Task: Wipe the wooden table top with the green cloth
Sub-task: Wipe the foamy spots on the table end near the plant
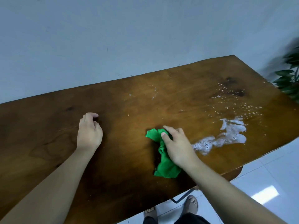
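The wooden table top (48, 126) fills the middle of the head view. A crumpled green cloth (165, 167) lies on it near the front edge. My right hand (178, 146) rests on top of the cloth, fingers spread over its upper part and pressing it to the wood. My left hand (89, 131) sits on the bare wood to the left, fingers curled under, holding nothing. White soapy foam (226, 136) lies in a streak to the right of the cloth. Small bubbles and droplets (239, 105) are scattered beyond the foam.
A pale wall (113, 38) runs behind the table's far edge. A leafy plant (289, 78) stands past the right end. White floor tiles (267, 183) and my sandalled feet (191, 204) show below the front edge.
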